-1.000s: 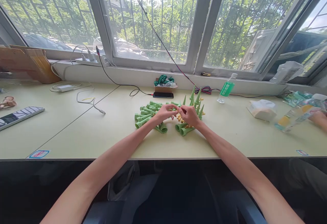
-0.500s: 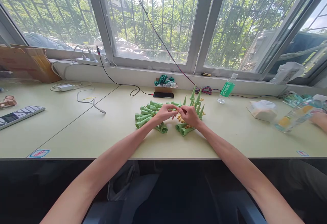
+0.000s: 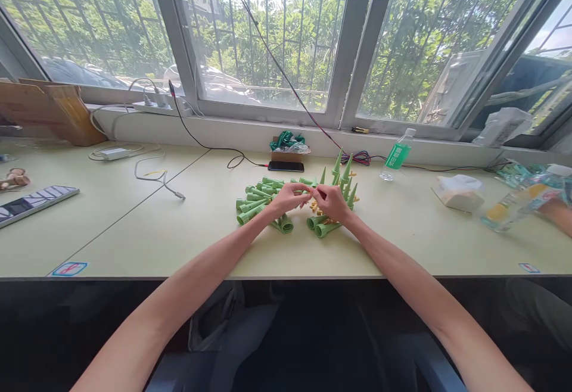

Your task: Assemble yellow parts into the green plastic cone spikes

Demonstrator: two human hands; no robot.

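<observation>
Between left hand [image 3: 289, 198] and right hand [image 3: 331, 201]: a small piece seems to be worked where the fingertips meet; it is hidden.
Left grip: curled inward; whether anything is clamped cannot be told.
Right grip: bunched, thumb forward; likewise, its hold cannot be told.
Pinch work: fine fingering seems to be the step; a steady, light touch is called for next.
Yellow bits [image 3: 314, 208]: small and knobby, strewn beside the right hand.
Spikes [image 3: 347, 170]: smooth, tapering, green, upright or tilted beyond it.
Tubes [image 3: 254, 211]: hollow, collared, green, heaped beside the left.
Table [image 3: 179, 237]: pale, smooth, flat.
</observation>
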